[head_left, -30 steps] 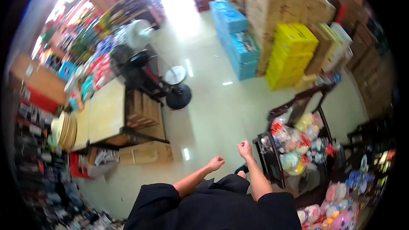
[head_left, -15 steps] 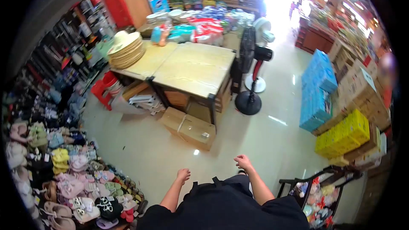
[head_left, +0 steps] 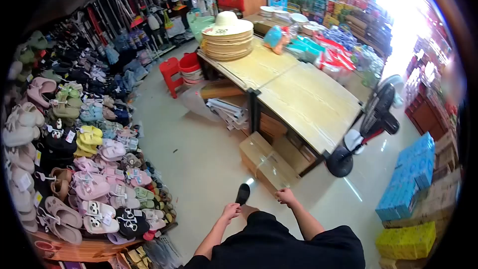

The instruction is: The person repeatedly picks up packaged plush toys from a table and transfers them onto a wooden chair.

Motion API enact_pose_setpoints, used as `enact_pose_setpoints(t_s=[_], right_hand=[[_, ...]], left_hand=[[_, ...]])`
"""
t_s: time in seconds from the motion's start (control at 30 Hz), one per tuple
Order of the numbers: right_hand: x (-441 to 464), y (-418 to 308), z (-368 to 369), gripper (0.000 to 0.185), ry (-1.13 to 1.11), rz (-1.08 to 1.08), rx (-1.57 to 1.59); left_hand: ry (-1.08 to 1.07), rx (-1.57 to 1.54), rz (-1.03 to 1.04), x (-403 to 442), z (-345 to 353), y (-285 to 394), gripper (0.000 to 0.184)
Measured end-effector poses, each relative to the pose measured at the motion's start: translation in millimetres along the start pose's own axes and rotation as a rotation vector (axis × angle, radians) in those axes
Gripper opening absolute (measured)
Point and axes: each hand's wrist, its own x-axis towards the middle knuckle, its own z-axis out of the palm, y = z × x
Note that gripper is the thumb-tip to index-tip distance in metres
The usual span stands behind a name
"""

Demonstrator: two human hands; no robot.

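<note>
My left hand (head_left: 231, 211) hangs in front of my body with its fingers curled in and nothing visible in them. Close above it in the view is my own foot in a black shoe (head_left: 243, 194). My right hand (head_left: 285, 197) is held forward at waist height, its fingers bent together, also without anything visible in them. Beyond it a taped cardboard box (head_left: 266, 162) lies on the floor, partly under a wood-topped table (head_left: 311, 107). The hand overlaps the box's near edge in view, but I see no contact.
Racks of shoes and slippers (head_left: 94, 184) line the left. Straw hats (head_left: 228, 45) are stacked on the table; a red stool (head_left: 171, 76) stands beside it. A black floor fan (head_left: 381, 109) stands right of the table, with blue cartons (head_left: 406, 177) and yellow packs (head_left: 406, 240) farther right.
My view has turned left and moved closer to the table, so the table and fan sit farther right. A black-shod foot now shows ahead. Both hands stay without anything visible in them.
</note>
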Motion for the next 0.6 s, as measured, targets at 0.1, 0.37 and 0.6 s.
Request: enact_pose_setpoints(t_s=[0.1,0.37,0.6], right_hand=[[53.5,-58.2,39.1,0.021,-0.028,-0.013,-0.022],[148.0,-237.7,94.3,0.026,-0.053,-0.086,0.087],[192.2,-337.6,61.9,0.034,0.126,-0.214,0.103]], left_hand=[[0.054,0.018,-0.030,39.4,-35.1,43.5,0.016],[0.056,0.004,-0.008,104.9,-120.7,201.8,0.017],[0.141,-0.163,-0.030,180.8,-153.3,286.0,0.024]])
